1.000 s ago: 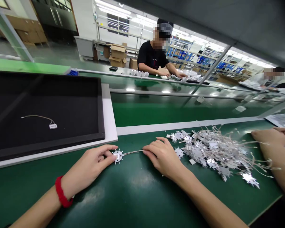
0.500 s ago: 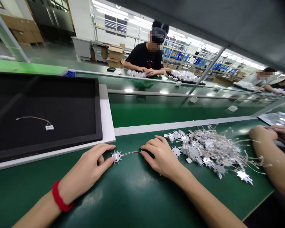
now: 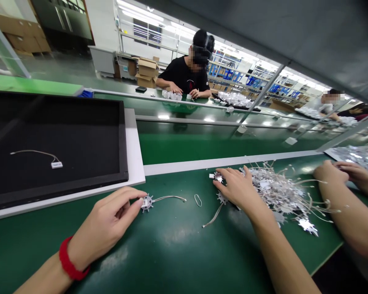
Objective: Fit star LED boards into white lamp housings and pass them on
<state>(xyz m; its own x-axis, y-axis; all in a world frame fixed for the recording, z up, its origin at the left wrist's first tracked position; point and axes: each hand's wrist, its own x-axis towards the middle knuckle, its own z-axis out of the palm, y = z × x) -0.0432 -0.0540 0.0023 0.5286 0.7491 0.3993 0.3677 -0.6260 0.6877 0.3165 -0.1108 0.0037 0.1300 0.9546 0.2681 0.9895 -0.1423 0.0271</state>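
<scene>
Between thumb and forefinger, my left hand (image 3: 113, 214) pinches a silver star-shaped piece (image 3: 147, 203), whose thin wire lies to the right on the green table (image 3: 171, 253). My right hand (image 3: 237, 188) is over the left edge of a heap of similar silver pieces with wires (image 3: 276, 185), fingers spread. A small star piece (image 3: 218, 177) is by its fingertips; whether they touch it I cannot tell. Another star piece (image 3: 222, 198) lies partly under that hand, its wire pointing down-left. A small pale loop (image 3: 198, 200) lies between my hands.
A black tray (image 3: 124, 143) at the left holds a white tag with a wire (image 3: 57, 165). Another person's forearms (image 3: 346, 204) are at the right beside the heap. Across the bench sits a person in black (image 3: 187, 73), handling white parts.
My right hand has let go of the wire end and moved right to the heap. The pale loop and a second wire now show on the table. My left hand still holds its piece.
</scene>
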